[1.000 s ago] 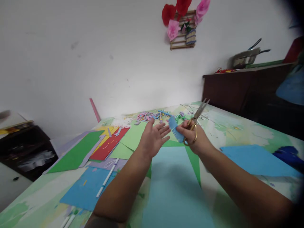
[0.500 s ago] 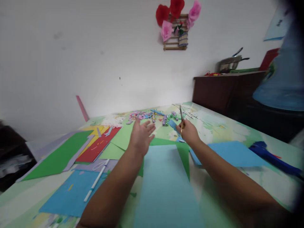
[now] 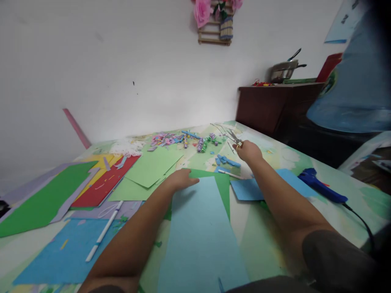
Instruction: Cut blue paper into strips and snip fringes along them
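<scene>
My left hand (image 3: 183, 180) is over the far left corner of a long light blue sheet (image 3: 207, 236), thumb and fingers apart. Whether it touches the sheet I cannot tell. My right hand (image 3: 250, 152) grips a pair of scissors (image 3: 234, 138) by the handles, blades spread and pointing away over the table. Below that hand lie small crumpled blue paper pieces (image 3: 227, 161) and a white stick (image 3: 230, 175). A blue sheet (image 3: 247, 190) is partly covered by my right forearm. Under the light blue sheet is a dark green sheet (image 3: 224, 191).
Light green sheets (image 3: 155, 165), a red sheet (image 3: 106, 183), a green sheet (image 3: 51, 195) and a blue sheet (image 3: 61, 252) with a white stick (image 3: 104, 232) lie left. A blue glue gun (image 3: 322, 187) with its cord is right. Colourful paper scraps (image 3: 166, 139) lie at the back.
My left hand has come down to the light blue sheet's far corner. My right hand has let go of the small blue paper, which lies on the table, and the scissors' blades have spread.
</scene>
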`<state>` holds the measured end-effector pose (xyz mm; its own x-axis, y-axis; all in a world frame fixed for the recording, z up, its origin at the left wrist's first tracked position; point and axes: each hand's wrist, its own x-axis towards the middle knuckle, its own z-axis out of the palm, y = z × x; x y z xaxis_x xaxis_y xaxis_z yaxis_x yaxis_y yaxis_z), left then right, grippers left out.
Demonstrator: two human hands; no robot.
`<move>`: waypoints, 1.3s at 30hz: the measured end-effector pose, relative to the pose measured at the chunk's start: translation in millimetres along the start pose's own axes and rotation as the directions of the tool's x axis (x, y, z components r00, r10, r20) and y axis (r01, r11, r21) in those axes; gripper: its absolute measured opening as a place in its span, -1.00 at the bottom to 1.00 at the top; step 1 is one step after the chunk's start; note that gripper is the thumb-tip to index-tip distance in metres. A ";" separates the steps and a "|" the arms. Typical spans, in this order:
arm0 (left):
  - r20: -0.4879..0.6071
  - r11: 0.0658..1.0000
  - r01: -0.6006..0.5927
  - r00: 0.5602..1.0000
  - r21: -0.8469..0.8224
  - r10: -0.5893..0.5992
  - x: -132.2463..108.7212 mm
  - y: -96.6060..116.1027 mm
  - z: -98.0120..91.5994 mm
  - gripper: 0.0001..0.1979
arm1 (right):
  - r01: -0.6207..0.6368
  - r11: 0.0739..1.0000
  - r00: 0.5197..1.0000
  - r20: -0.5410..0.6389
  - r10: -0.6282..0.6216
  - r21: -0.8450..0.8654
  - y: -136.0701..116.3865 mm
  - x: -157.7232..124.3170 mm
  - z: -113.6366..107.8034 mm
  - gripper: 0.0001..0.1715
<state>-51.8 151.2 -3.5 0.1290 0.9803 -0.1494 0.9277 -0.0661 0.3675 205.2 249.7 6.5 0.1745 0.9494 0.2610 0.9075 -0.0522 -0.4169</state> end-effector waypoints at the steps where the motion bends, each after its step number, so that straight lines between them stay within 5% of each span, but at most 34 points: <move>1: 0.034 0.999 -0.002 0.999 0.044 0.000 1.8 -1.2 3.4 -0.42 | -0.012 1.000 1.000 -0.021 0.012 0.021 2.5 -0.8 -6.0 -0.50; 7: 0.088 0.971 0.014 0.996 0.237 -0.035 1.8 2.5 10.3 -0.49 | 0.048 0.983 0.984 -0.178 -0.017 0.174 -5.6 -11.0 -59.5 -0.38; 10: 0.090 0.961 0.026 0.995 0.276 -0.052 1.0 1.4 6.7 -0.59 | 0.176 0.958 0.967 -0.224 -0.124 0.228 -11.0 -18.2 -86.3 -0.44; 13: 0.087 0.956 0.042 0.994 0.291 -0.070 1.6 -5.6 0.0 -0.72 | 0.307 0.952 0.949 0.065 -0.307 0.018 -3.8 -27.7 -92.6 -0.55; 15: 0.098 0.957 0.042 0.993 0.287 -0.073 2.1 -11.0 -4.3 -0.72 | 0.396 0.916 0.886 0.293 -0.360 -0.070 7.3 -35.0 -82.8 -0.66; 22: -0.035 0.967 0.070 0.997 0.244 -0.063 -0.8 -12.1 -8.7 -0.70 | 0.411 0.911 0.740 0.598 -0.309 -0.038 45.6 -55.3 -30.4 -0.66; 25: -0.111 0.984 0.047 0.993 0.173 -0.028 -3.9 -4.5 -9.0 -0.58 | 0.414 0.910 0.715 0.622 -0.320 -0.006 52.8 -58.5 -21.6 -0.66; 31: -0.175 0.991 -0.077 0.983 -0.108 0.058 -17.8 18.2 -12.6 -0.61 | 0.420 0.898 0.784 0.447 -0.431 0.131 56.7 -50.8 -34.9 -0.68; 35: -0.083 0.896 -0.152 0.988 -0.417 0.129 -24.0 35.9 -23.1 -0.58 | 0.446 0.835 0.851 0.137 -0.507 0.322 37.0 -40.3 -74.5 -0.87; 39: 0.061 0.730 -0.092 0.982 -0.677 0.180 -24.2 62.6 -29.9 -0.38 | 0.509 0.668 0.855 -0.228 -0.466 0.543 -3.6 -44.7 -111.1 -0.82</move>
<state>-7.3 128.8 50.6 0.3154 0.9391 -0.1363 0.4277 -0.0125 0.9038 236.6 173.1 93.2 -0.1868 0.7654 0.6159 0.4878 0.6164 -0.6181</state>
